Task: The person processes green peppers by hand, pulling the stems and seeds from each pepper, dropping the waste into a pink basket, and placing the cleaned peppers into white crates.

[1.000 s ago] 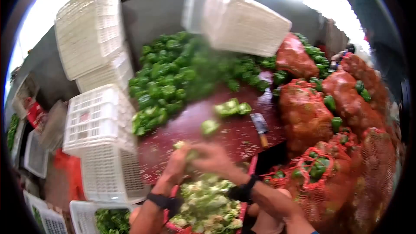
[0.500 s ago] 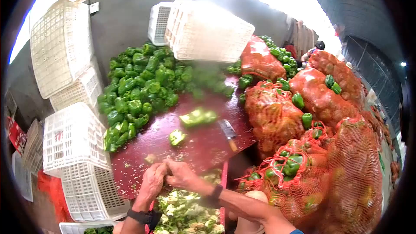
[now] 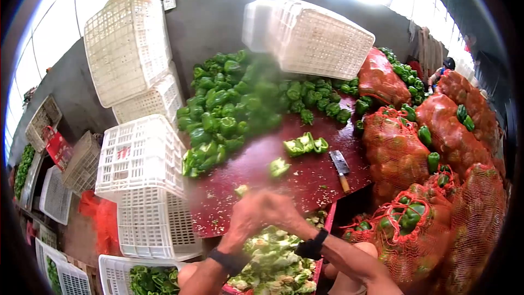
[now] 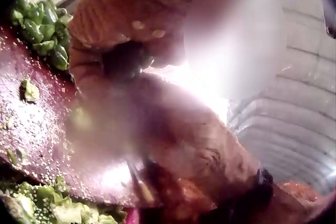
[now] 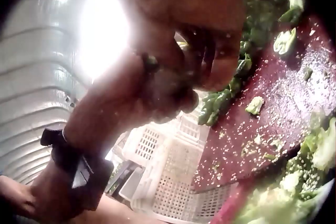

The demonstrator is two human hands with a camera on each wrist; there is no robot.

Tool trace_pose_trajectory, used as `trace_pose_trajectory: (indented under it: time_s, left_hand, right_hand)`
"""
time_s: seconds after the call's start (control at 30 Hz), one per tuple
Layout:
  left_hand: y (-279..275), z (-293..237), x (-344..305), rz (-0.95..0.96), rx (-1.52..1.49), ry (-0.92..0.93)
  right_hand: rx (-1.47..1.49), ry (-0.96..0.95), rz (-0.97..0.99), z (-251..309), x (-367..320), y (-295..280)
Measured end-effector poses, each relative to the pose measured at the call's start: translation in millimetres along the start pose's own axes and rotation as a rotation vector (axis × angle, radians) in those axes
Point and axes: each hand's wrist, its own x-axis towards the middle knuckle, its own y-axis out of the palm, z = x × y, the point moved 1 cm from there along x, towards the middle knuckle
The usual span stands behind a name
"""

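My left hand [image 3: 245, 217] and right hand [image 3: 281, 210] meet over the near edge of a dark red table [image 3: 256, 180], fingers curled together. Between them, a dark green pepper [image 4: 126, 58] shows in the left wrist view, mostly hidden by the fingers. A pale pepper core [image 3: 241, 190] lies just beyond the hands. Cut pepper pieces [image 3: 305, 145] sit farther back on the table, with a single piece [image 3: 279, 167] nearer. A cleaver [image 3: 339, 165] with a wooden handle rests at the right. Pale seeds are scattered over the table.
Whole green peppers [image 3: 224, 104] are heaped at the table's back left. Below my hands stands a red-rimmed bin [image 3: 329, 219] of pepper scraps [image 3: 273, 257]. White crates [image 3: 142, 155] are stacked at left. Red mesh sacks [image 3: 393, 147] line the right side.
The head view has swung left and then back right. Both hands stay together over the table's near edge; the green piece that showed at the fingers earlier is now hidden in the head view.
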Motion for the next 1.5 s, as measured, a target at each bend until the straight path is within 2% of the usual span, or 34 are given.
trace_pose_trajectory:
  time_s: [0.07,0.13,0.23,0.33,0.47,0.6,0.73,0.83,0.9,0.93,1.0,1.03,1.1,1.17,1.2,1.3,1.4,1.43,1.5]
  left_hand:
    - [-1,-2,0,0.002,0.037,0.005]
    - [-3,-3,1,0.014,0.105,0.053]
    - [-3,-14,1,0.173,0.097,-0.234]
    - [1,-9,-1,0.01,0.148,0.093]
    - [0,0,-2,-0.034,0.244,0.236]
    - [-2,1,1,0.01,0.272,0.196]
    - [-2,24,1,0.058,0.345,0.24]
    - [-3,29,2,0.074,0.135,0.151]
    - [-8,30,3,0.078,0.152,0.199]
    - [-11,29,3,0.08,0.161,0.223]
    - [-21,21,5,0.076,0.299,0.416]
    - [-26,17,4,0.047,0.3,0.463]
    - [-31,8,3,0.133,-0.006,0.227]
    - [-35,10,4,0.193,-0.213,0.11]
    - [-39,14,6,0.213,-0.269,0.112]
    - [-39,16,5,0.171,-0.552,-0.05]
    - [-37,27,5,0.128,-0.703,-0.161]
    - [-39,29,4,0.155,-0.801,-0.21]
    - [-41,31,3,0.231,-1.071,-0.348]
  right_hand:
    - [-0.219,0.004,0.035,-8,2,-1]
    - [-0.209,-0.062,0.033,-12,2,1]
    - [-0.263,-0.06,0.087,-11,3,-1]
    - [-0.348,-0.129,0.005,-15,7,5]
    - [-0.224,-0.083,-0.002,0,7,5]
    - [-0.185,-0.136,-0.063,-19,12,8]
    - [-0.179,-0.04,-0.103,-10,7,4]
    - [-0.11,-0.039,-0.07,3,7,-1]
    - [-0.033,0.009,-0.038,2,7,-3]
    - [-0.006,-0.067,-0.046,1,10,-2]
    - [0.159,0.12,0.04,9,6,-9]
    - [0.266,0.118,0.078,6,7,-10]
    - [0.481,0.11,0.151,1,10,-15]
    - [0.555,0.094,0.175,4,10,-16]
    - [0.593,0.088,0.188,6,10,-16]
    - [0.865,0.182,0.143,2,11,-12]
    - [1.012,0.288,0.066,15,13,-25]
    - [0.936,0.301,0.042,27,13,-31]
    - [0.454,0.144,0.2,13,15,-46]
